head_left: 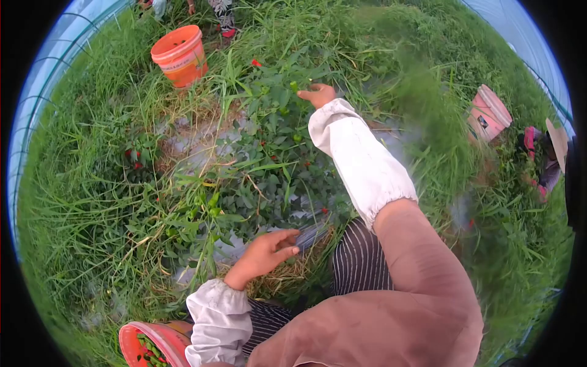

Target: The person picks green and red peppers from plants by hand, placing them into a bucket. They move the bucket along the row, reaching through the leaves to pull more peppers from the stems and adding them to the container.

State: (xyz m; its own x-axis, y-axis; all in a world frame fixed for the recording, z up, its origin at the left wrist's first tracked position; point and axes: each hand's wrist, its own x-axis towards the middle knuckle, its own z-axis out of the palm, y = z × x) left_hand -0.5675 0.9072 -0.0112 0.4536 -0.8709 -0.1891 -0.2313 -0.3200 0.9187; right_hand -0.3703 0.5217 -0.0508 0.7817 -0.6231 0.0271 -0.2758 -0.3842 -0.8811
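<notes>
My right hand (317, 95) reaches forward to the top of a leafy pepper plant (278, 92), its fingers pinched near a green pepper (293, 85); what lies between them is too small to make out. My left hand (268, 252) hovers low over dry grass by my knee, fingers apart and nothing in them. A red pepper (255, 63) shows among the leaves left of my right hand. More red peppers (137, 164) hang on a plant at the left. Beside my left sleeve stands a red bucket (158, 338) holding green and red peppers.
An orange bucket (181, 56) stands in the grass at the upper left, near a person's leg and shoe (227, 30). On the right are a pink bucket (489, 113), tilted, and a person with a hat (556, 144). Tall grass and plastic sheeting surround the plants.
</notes>
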